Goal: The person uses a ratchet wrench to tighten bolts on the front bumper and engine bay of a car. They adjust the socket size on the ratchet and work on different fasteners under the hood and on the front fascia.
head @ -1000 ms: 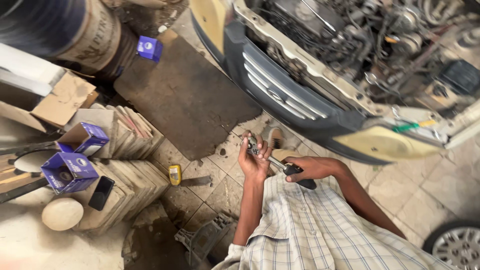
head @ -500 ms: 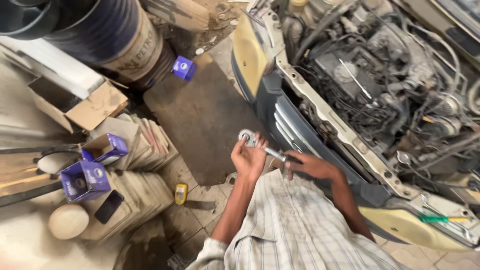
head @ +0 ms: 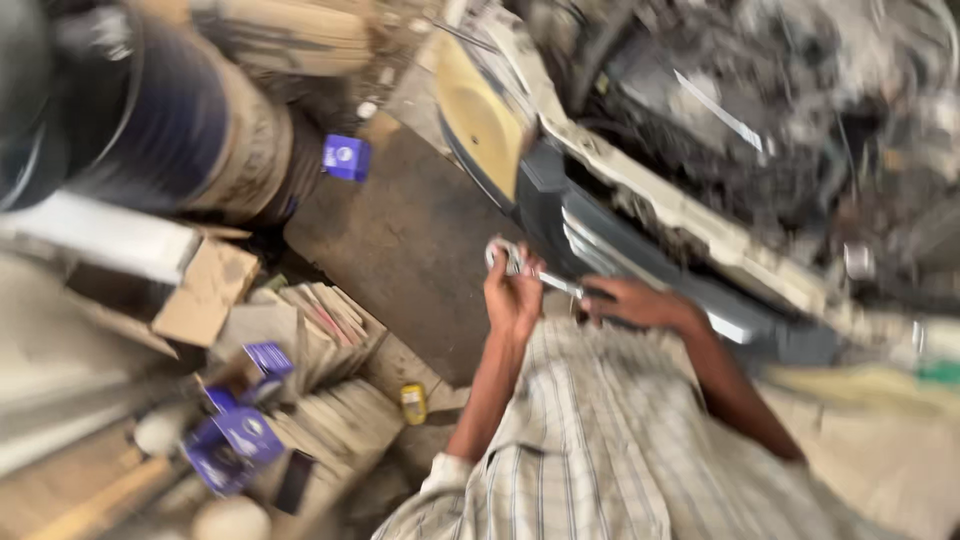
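Ratchet (head: 530, 272), a metal tool with a rounded head and a dark grip, sits across both your hands at chest height, just in front of the car's grille (head: 640, 265). Your left hand (head: 513, 295) is closed around the head end, fingers curled up over it, while your right hand (head: 630, 302) wraps the handle end; the two hands stand a little apart, each clamped on its own end of the tool. Held level between them that way, the tool is braced at both ends, which looks like a grip for setting or turning the head rather than for carrying. The picture is blurred, so the exact finger hold is hard to read.

You stand close to the open engine bay (head: 760, 130), your checked shirt (head: 610, 450) filling the lower part of the view. On the floor to your left lie a dark mat (head: 420, 240), a blue box (head: 346, 157) beside a big drum (head: 170, 130), more blue boxes (head: 240, 430) on stacked sacks (head: 330, 410), and a small yellow can (head: 413, 403).
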